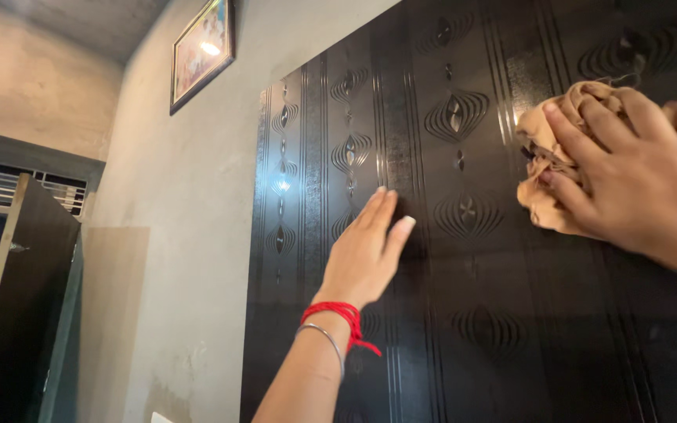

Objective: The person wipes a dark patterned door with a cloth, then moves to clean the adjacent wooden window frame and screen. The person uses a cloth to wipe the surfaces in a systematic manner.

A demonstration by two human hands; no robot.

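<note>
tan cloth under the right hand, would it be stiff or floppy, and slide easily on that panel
Probably floppy: the tan cloth is bunched in soft folds under the right hand. Likely light, since the fingers alone pin it. It may slide easily, as the dark panel looks glossy.

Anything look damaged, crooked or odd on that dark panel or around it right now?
Nothing stands out. The black patterned panel looks intact and glossy; the left hand lies flat on it, and the right hand presses a crumpled tan cloth against it. The framed picture only seems tilted by the camera angle.
</note>
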